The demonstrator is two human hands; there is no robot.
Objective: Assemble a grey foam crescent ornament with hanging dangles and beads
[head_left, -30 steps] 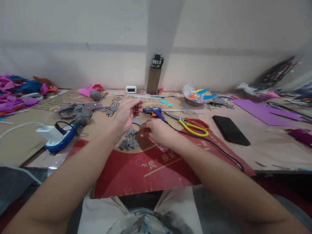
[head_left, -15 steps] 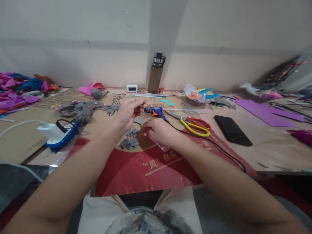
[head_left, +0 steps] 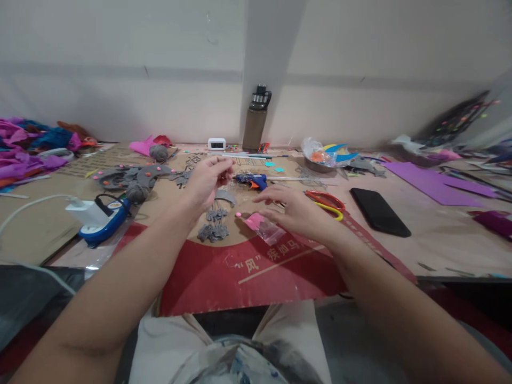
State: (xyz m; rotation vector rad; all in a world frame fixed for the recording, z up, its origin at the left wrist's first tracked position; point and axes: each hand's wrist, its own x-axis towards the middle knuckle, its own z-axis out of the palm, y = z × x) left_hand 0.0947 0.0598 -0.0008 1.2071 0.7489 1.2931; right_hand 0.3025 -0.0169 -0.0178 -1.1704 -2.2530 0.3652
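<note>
My left hand point(head_left: 210, 181) is closed in a pinch above the cardboard, left of the blue glue gun point(head_left: 259, 182); what its fingers hold, if anything, is too small to tell. Below it lie a grey crescent-shaped piece point(head_left: 226, 198) and several grey flower-like pieces point(head_left: 213, 232). My right hand point(head_left: 294, 210) hovers with its fingers apart, palm down and with nothing visible in it. It partly covers the scissors point(head_left: 328, 201) with red and yellow handles. Beneath its fingertips rests a clear bag with pink contents point(head_left: 267, 229), a small pink ball point(head_left: 238, 215) beside it.
A power strip point(head_left: 102, 229) with a white charger sits at left, near a grey decorated ring point(head_left: 116, 178). Behind stand a bottle point(head_left: 256, 122) and a small clock point(head_left: 216, 144). At right lie a black phone point(head_left: 378, 212) and purple sheets point(head_left: 428, 184).
My right hand has lifted and moved right, its fingers spreading and uncovering the clear bag and pink ball. My left hand has shifted slightly left, still pinched.
</note>
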